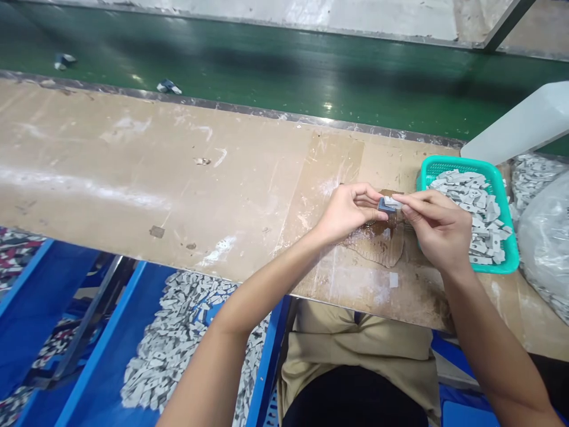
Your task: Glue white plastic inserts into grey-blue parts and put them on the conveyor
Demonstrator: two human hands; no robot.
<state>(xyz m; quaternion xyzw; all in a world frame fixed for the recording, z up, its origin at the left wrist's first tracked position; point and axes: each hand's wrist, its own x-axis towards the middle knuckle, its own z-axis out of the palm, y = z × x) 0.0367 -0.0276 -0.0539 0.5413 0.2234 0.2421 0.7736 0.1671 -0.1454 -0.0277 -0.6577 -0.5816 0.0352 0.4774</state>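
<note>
Your left hand pinches a dark blue piece between thumb and fingers, above the tabletop and just left of the green basket. Your right hand grips a pale piece by its end, against the blue one's top. That basket holds a heap of loose pale grey parts. To its right, a clear plastic bag has similar parts showing inside. Below the table edge, a blue bin carries many more pale parts.
</note>
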